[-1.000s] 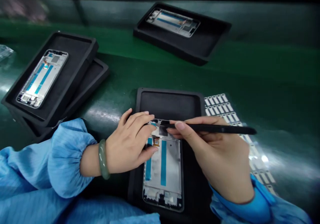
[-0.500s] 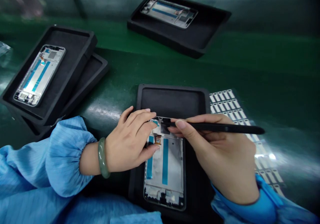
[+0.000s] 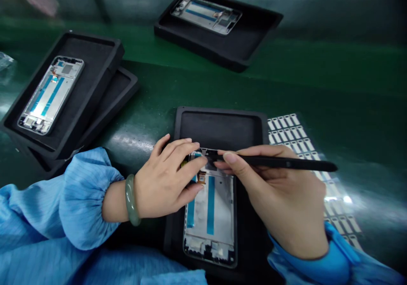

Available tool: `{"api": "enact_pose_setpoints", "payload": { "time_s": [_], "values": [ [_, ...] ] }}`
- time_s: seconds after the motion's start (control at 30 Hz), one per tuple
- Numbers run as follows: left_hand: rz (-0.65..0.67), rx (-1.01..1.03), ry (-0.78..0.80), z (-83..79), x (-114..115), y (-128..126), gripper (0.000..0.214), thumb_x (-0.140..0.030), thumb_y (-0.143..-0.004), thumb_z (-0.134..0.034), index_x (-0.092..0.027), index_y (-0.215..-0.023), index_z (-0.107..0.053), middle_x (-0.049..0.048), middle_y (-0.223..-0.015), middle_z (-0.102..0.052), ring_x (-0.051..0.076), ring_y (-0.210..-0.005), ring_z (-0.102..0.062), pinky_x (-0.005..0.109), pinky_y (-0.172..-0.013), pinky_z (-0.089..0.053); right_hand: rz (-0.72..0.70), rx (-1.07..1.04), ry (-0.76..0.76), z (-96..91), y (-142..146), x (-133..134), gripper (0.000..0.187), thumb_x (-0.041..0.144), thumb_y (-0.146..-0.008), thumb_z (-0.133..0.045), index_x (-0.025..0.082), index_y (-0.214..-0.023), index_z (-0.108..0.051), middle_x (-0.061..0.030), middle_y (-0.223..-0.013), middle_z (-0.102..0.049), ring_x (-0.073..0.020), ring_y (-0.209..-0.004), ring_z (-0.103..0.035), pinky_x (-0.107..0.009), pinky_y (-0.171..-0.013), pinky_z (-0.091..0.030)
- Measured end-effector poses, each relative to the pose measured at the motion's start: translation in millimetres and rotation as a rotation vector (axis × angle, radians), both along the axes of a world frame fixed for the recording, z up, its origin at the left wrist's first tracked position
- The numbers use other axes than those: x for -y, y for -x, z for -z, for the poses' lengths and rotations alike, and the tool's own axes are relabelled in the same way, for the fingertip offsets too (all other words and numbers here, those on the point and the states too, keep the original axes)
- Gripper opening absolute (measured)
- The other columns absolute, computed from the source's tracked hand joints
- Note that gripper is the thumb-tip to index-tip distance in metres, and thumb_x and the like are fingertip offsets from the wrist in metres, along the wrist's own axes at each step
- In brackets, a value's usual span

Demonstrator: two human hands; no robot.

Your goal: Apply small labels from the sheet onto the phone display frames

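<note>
A phone frame (image 3: 222,217) with blue adhesive strips and a small orange flex connector (image 3: 202,177) lies in a black tray (image 3: 219,128) before me. My left hand (image 3: 168,179) rests across its upper left part, fingers spread, index fingertip near the black part by the top edge and thumb beside the connector. Held like a pen in my right hand (image 3: 273,187) are slim black tweezers (image 3: 292,163), their tip pointing left at the frame's top, close to my left index finger. The exact contact at the tip is hidden by my fingers.
To the left, stacked black trays (image 3: 89,102) carry another phone frame (image 3: 52,94). A further tray (image 3: 248,43) with a frame (image 3: 206,15) sits at the back. A sheet of small white stickers (image 3: 291,132) lies right, partly under my right hand. The table (image 3: 152,90) is green.
My left index fingertip has slid slightly right along the frame's top part. The back tray with its frame has shifted a little left. My right hand has stayed nearly still.
</note>
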State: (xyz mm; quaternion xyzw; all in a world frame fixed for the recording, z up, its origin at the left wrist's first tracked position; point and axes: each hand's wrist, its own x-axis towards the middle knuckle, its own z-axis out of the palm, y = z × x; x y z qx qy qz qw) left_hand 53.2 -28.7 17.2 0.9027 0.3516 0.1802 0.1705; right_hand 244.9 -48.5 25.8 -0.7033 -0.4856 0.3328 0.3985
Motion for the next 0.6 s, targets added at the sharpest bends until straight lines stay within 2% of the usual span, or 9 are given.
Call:
{"api": "enact_pose_setpoints", "payload": {
  "time_s": [0.23, 0.4, 0.5, 0.6],
  "values": [
    [0.021, -0.07, -0.036, -3.2, -1.6, -0.3, 0.034, -0.033, -0.097, -0.044, -0.014, -0.123, -0.057, 0.0156, -0.13, -0.058, 0.032, -0.126, -0.051, 0.061, -0.107, -0.034, -0.007, 0.014, 0.011, -3.0, -0.1, -1.0, 0.024, 0.046, -0.077, -0.072, 0.024, -0.08, -0.061, 0.0009, -0.069, -0.072, -0.019, -0.065, -0.073, -0.027, -0.055, -0.06],
    [0.017, -0.106, -0.072, -4.7, -0.6, -2.5, 0.036, -0.032, -0.099, -0.041, -0.012, -0.124, -0.057, 0.0158, -0.13, -0.059, 0.031, -0.127, -0.05, 0.06, -0.109, -0.034, -0.019, 0.052, -0.024, -0.8, 0.0, 0.8, 0.026, 0.047, -0.077, -0.072, 0.023, -0.08, -0.062, -0.0004, -0.072, -0.072, -0.0202, -0.066, -0.073, -0.029, -0.055, -0.061],
    [0.012, -0.113, -0.08, -4.3, 0.8, -3.2, 0.036, -0.032, -0.098, -0.041, -0.012, -0.124, -0.057, 0.0156, -0.131, -0.058, 0.031, -0.127, -0.05, 0.06, -0.109, -0.035, 0.049, -0.018, -0.05, 0.1, -1.0, 0.9, 0.025, 0.042, -0.075, -0.075, 0.022, -0.084, -0.062, -0.001, -0.079, -0.074, -0.019, -0.067, -0.073, -0.03, -0.06, -0.063],
    [0.01, -0.1, -0.082, -3.3, 1.6, -3.0, 0.036, -0.033, -0.098, -0.041, -0.012, -0.124, -0.057, 0.0151, -0.131, -0.059, 0.031, -0.127, -0.05, 0.06, -0.109, -0.035, 0.075, -0.18, -0.184, -0.4, -3.2, -4.5, 0.022, 0.034, -0.077, -0.075, 0.024, -0.089, -0.059, -0.0008, -0.09, -0.074, -0.0196, -0.078, -0.074, -0.035, -0.069, -0.064]
  ]
}}
